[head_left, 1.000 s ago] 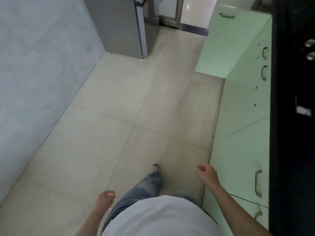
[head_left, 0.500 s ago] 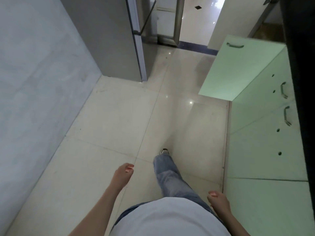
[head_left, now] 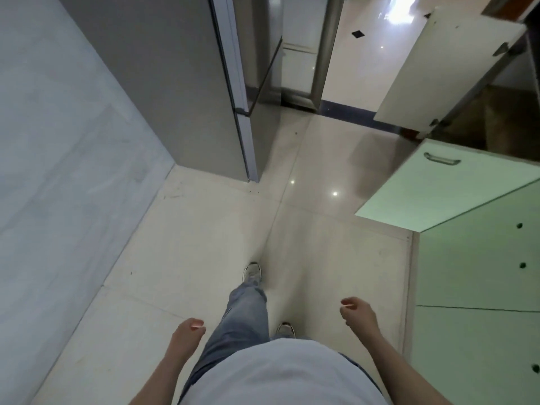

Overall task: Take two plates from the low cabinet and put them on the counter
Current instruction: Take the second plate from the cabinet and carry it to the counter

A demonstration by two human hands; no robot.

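Note:
No plates show in the head view. A run of pale green low cabinets (head_left: pixel 473 273) lines the right side, and one green cabinet door (head_left: pixel 444 185) stands swung out over the floor ahead on the right. The inside of that cabinet is hidden. My left hand (head_left: pixel 187 336) hangs low at the left of my leg, fingers loosely curled, holding nothing. My right hand (head_left: pixel 358 315) hangs at the right, about an arm's width left of the cabinet fronts, fingers loosely curled and empty.
I stand on pale floor tiles (head_left: pixel 204 244) in a narrow aisle. A grey wall (head_left: pixel 58 141) runs along the left. A grey refrigerator (head_left: pixel 187 83) stands ahead on the left. A white open door (head_left: pixel 444 65) and a doorway lie beyond.
I have walked forward along the aisle; the open green door and the refrigerator are nearer. My arms swung with the steps, the right hand now forward and the left hand back.

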